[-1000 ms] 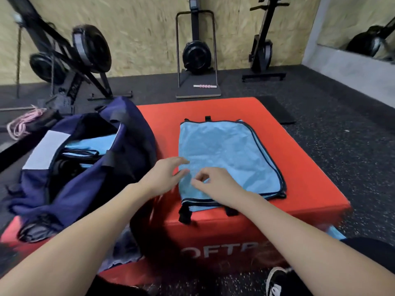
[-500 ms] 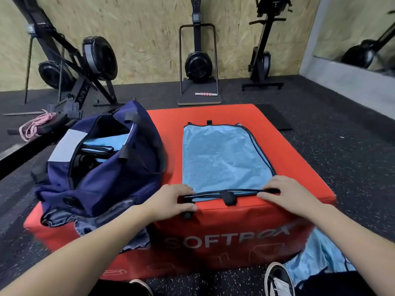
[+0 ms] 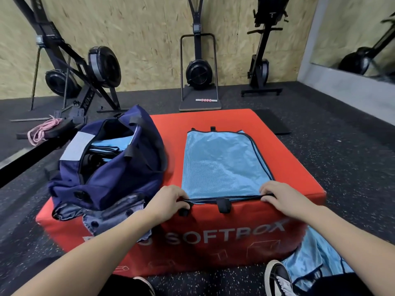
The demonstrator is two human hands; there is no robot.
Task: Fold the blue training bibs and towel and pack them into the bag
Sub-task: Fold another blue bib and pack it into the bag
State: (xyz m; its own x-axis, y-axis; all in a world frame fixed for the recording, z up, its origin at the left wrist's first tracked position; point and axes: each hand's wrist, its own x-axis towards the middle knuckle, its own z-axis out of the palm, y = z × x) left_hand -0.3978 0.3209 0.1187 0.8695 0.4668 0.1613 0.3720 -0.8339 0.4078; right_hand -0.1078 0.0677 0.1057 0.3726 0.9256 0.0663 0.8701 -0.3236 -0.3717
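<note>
Both hands pinch bib [image 3: 222, 163] edge; box [image 3: 277, 212] reads "SOFTBOX".

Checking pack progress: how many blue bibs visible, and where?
3 visible: one bib flat on the red box, one packed bib inside the bag, one loose bib on the floor. The bag may hide more.

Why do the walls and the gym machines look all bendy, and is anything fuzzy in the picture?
In the head view the wide-angle lens bows the edges, so the black rowing machine leans inward. The white letters on the red foam box smear at their right end. The light blue mesh bib and both hands, left hand and right hand, look sharp. The light is soft, with no glare.
</note>
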